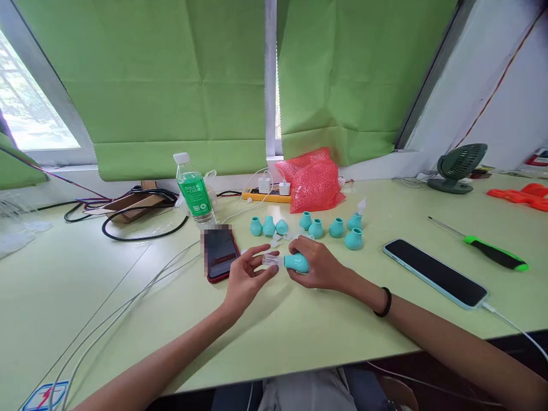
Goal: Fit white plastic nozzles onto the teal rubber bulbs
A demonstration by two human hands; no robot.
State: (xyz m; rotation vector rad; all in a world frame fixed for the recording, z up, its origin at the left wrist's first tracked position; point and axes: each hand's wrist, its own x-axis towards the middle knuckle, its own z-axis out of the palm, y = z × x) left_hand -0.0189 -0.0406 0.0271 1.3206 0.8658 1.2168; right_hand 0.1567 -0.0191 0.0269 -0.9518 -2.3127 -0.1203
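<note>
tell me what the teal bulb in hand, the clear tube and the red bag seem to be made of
Teal bulb, in the right hand: probably rubber or soft plastic, glossy, from its bright highlights. Clear tube, by the left hand: likely plastic, smooth; it is see-through, so glass stays possible. Red bag: probably bubble-wrap plastic film, shiny, from its dimpled, creased surface.

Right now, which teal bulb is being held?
The teal bulb gripped by the right hand, its mouth toward the clear tube; the others sit on the table.
</note>
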